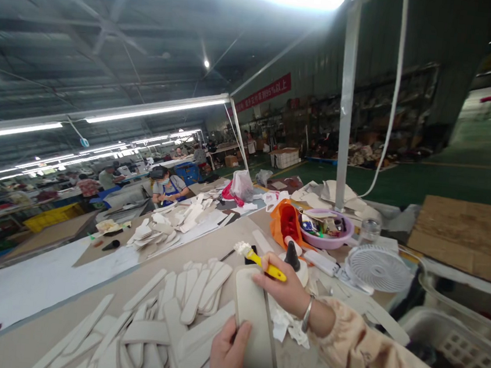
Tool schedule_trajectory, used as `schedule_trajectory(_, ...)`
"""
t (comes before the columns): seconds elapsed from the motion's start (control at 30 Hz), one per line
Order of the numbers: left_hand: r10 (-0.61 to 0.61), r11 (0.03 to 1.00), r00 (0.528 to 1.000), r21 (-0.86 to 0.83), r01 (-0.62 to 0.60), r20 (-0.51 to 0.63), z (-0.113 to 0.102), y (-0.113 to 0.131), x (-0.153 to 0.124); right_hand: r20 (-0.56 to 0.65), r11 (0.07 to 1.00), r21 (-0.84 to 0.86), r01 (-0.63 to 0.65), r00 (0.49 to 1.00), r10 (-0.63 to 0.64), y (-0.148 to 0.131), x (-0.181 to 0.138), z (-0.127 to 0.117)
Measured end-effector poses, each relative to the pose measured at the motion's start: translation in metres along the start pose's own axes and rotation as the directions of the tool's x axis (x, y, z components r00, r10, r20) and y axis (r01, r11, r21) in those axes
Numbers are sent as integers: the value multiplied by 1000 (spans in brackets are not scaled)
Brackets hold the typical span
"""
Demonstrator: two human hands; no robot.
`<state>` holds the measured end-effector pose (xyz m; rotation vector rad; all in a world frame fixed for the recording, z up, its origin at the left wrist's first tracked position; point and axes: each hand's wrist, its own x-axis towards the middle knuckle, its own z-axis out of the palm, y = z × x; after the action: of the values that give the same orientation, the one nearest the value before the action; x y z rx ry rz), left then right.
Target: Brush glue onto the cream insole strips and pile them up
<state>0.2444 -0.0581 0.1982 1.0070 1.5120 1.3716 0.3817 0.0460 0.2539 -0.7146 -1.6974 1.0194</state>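
My right hand (281, 281) is closed around a yellow-handled brush (266, 267); the brush's whitish bristles point left, over the worktable. A long, pale grey-beige panel (256, 331) with a rounded end lies beneath that hand, and the fingertips are close to its upper end. My left hand (230, 352) grips the panel's left edge, its thumb on top. To the left spreads a loose pile of similar pale strips (148, 333) with rounded ends. A dark cone-shaped piece (293, 256) stands just beyond my right hand.
A pink-purple basin (338, 240) of small items and an orange bag (284, 220) stand beyond my right hand. A white fan (379, 269) and a plastic crate (460, 353) are to the right. A metal post (345, 112) rises behind. Across the table sits a person (168, 189).
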Motion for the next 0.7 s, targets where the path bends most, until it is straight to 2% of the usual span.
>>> schedule_trajectory(0.2,3,1000,1000,-7,-3,3,-2,2,-2,-13,1000,19,22,1000,-22,1,0,-1)
schedule_trajectory(0.33,-36,998,998,-43,38,51,-3,7,-5,6,998,63,-23,1000,22,3,0,1)
schedule_trajectory(0.47,-87,947,980,-291,137,177,1,11,-5,-32,997,72,-25,999,27,9,7,2)
schedule_trajectory(0.57,-199,808,923,-478,345,330,1,0,-5,-104,998,58,-39,994,45,18,18,1)
schedule_trajectory(0.63,-254,734,851,-481,479,460,-2,-13,-9,-158,999,25,-48,986,52,25,25,-1)
schedule_trajectory(0.7,-251,733,790,-423,533,560,-6,-27,-16,-200,998,9,-55,978,55,34,31,-3)
